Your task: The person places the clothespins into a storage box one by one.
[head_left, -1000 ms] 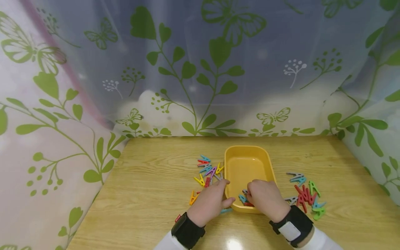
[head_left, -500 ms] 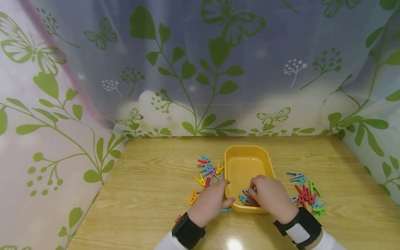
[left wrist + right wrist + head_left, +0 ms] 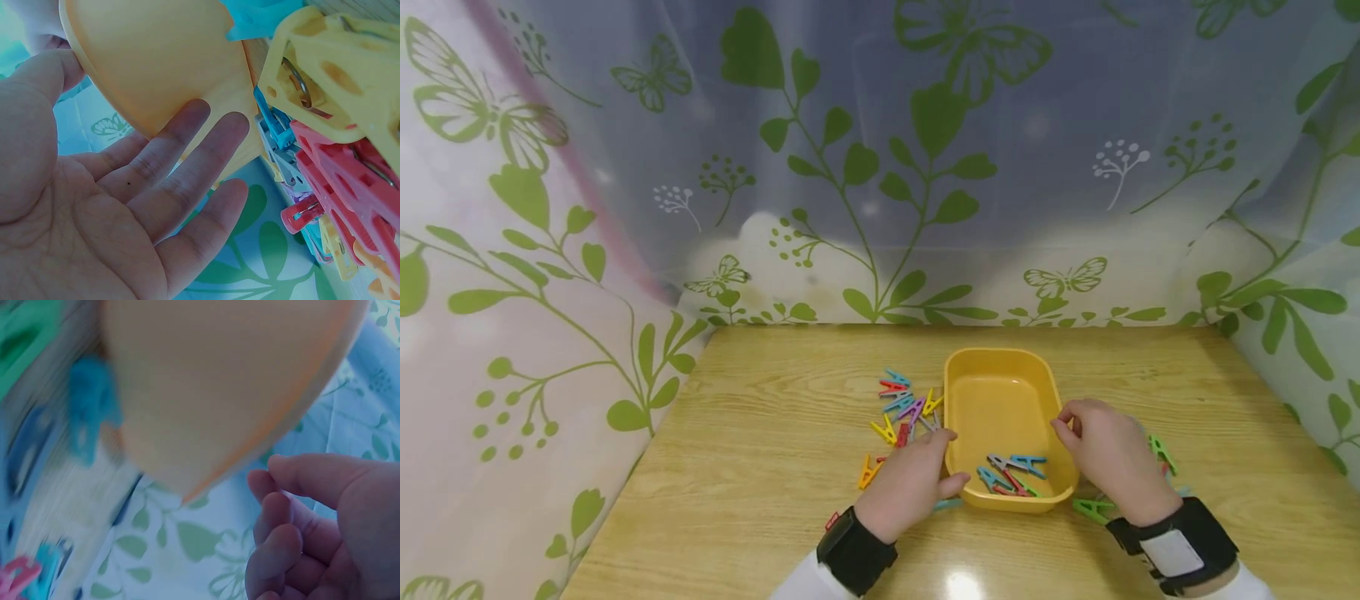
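A yellow plastic tray stands on the wooden table with several coloured clothespins at its near end. My left hand rests at the tray's left side. In the left wrist view its fingers reach out straight along the outer wall, and the thumb lies at the rim. Over the tray's right rim is my right hand. Its fingers are curled in with the thumb tip against the index finger, and nothing shows between them.
Several clothespins lie left of the tray, partly behind the left hand. More clothespins, among them a green clothespin, lie to the right, partly covered by the right hand. A patterned curtain closes off the back and both sides.
My right hand has come up out of the tray and moved right over its rim, uncovering the clothespins inside. The left hand has kept its place at the tray.
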A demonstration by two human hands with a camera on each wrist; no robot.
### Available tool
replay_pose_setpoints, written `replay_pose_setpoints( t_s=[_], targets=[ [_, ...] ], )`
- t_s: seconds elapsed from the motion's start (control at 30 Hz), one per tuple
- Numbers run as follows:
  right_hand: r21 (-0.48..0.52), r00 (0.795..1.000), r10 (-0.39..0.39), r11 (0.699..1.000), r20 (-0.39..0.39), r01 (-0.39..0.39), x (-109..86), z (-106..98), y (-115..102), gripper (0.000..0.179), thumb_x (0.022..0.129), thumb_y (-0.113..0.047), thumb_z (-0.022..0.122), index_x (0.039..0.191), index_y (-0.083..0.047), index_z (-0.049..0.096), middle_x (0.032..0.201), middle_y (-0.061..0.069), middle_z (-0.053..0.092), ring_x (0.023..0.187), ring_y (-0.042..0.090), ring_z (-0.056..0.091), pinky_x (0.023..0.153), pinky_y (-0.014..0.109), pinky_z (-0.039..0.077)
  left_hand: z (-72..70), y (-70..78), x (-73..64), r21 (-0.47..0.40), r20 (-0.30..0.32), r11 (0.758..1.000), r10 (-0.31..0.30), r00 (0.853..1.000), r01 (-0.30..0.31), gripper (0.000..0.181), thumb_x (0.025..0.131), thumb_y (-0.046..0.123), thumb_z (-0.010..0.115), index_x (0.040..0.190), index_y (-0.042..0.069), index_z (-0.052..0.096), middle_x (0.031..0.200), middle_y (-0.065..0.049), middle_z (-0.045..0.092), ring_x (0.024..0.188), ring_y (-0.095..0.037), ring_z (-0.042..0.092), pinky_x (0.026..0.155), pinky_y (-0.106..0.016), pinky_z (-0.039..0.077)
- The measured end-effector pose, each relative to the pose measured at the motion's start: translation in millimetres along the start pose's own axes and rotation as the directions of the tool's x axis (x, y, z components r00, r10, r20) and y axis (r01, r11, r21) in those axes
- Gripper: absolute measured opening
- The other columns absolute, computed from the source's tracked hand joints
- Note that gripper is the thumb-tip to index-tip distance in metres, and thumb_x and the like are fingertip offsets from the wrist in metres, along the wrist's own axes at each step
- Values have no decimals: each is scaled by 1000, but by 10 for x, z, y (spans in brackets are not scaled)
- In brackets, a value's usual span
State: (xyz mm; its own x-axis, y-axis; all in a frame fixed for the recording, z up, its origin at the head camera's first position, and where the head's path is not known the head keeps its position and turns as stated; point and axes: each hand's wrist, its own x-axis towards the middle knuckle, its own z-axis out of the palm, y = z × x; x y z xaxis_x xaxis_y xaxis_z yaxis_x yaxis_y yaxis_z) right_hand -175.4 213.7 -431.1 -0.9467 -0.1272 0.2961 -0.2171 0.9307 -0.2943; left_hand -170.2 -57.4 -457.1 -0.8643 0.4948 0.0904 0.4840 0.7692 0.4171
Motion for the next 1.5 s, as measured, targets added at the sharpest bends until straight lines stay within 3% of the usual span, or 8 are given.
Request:
replay_pose_setpoints(
  t_s=[0.2, 0.37, 0.53, 0.67, 0.83, 1.03, 1.27, 1.5],
  targets=[
    [-4, 996, 76, 997, 54, -76, -18, -69, 271, 17, 97, -16, 70, 92, 0, 71, 70, 3, 61, 54, 13, 48, 49, 30, 39, 6, 6, 1, -10, 3, 1000, -1, 1000, 2, 53, 99, 36, 71, 140, 6, 55, 111, -7, 71, 65, -2, 53, 66, -20, 48],
    [-40, 989, 104, 994, 109, -101, -54, -112, 436, 17, 97, -16, 69, 89, 0, 70, 69, 3, 60, 56, 14, 49, 50, 31, 38, 12, 4, 7, 7, 0, 1000, -8, 1000, 8, 54, 99, 37, 71, 141, 6, 56, 120, -8, 71, 78, -7, 64, 73, -23, 54],
    [-54, 964, 120, 992, 238, -110, -117, -97, 486, 11, 96, -14, 70, 93, -3, 71, 70, -1, 58, 54, 12, 50, 52, 31, 40, 15, 3, 6, 5, 1, 1000, -21, 1000, 21, 54, 99, 37, 70, 141, 7, 55, 124, -9, 71, 87, -12, 69, 79, -26, 56],
    [-44, 948, 85, 996, 306, -75, -157, -35, 441, 10, 94, -13, 73, 97, -3, 73, 75, -1, 64, 56, 10, 55, 56, 33, 47, 11, 2, 2, -2, 3, 1000, -28, 1000, 28, 54, 99, 37, 70, 141, 7, 55, 124, -9, 71, 88, -13, 69, 80, -27, 56],
    [-94, 950, 26, 996, 312, 4, -185, 62, 375, 8, 89, -14, 79, 92, -8, 76, 77, -2, 66, 67, 12, 60, 59, 35, 52, 12, 1, 7, -3, 0, 1000, -28, 1000, 28, 54, 99, 37, 70, 141, 7, 55, 124, -9, 71, 89, -13, 70, 80, -28, 56],
    [-97, 941, 29, 995, 338, 4, -220, 150, 361, 5, 88, -14, 80, 88, -13, 75, 76, -4, 63, 69, 11, 57, 59, 34, 49, 22, -1, 12, 0, 5, 1000, -23, 1000, 23, 54, 99, 37, 70, 142, 7, 55, 122, -8, 72, 80, -9, 66, 77, -26, 55],
    [-106, 944, 14, 994, 329, 22, -265, 182, 335, 8, 88, -16, 80, 85, -15, 73, 72, -5, 59, 64, 9, 53, 55, 32, 44, 32, -6, 16, 0, 10, 1000, -30, 1000, 30, 55, 99, 38, 69, 142, 7, 55, 126, -9, 71, 91, -13, 70, 81, -28, 56],
    [-111, 951, -8, 993, 310, 44, -281, 189, 336, 9, 88, -16, 80, 84, -15, 73, 71, -5, 58, 62, 8, 52, 54, 30, 42, 37, -13, 17, -8, 11, 999, -34, 999, 34, 55, 99, 38, 70, 142, 8, 55, 124, -9, 71, 86, -12, 68, 79, -27, 56]
  ],
)
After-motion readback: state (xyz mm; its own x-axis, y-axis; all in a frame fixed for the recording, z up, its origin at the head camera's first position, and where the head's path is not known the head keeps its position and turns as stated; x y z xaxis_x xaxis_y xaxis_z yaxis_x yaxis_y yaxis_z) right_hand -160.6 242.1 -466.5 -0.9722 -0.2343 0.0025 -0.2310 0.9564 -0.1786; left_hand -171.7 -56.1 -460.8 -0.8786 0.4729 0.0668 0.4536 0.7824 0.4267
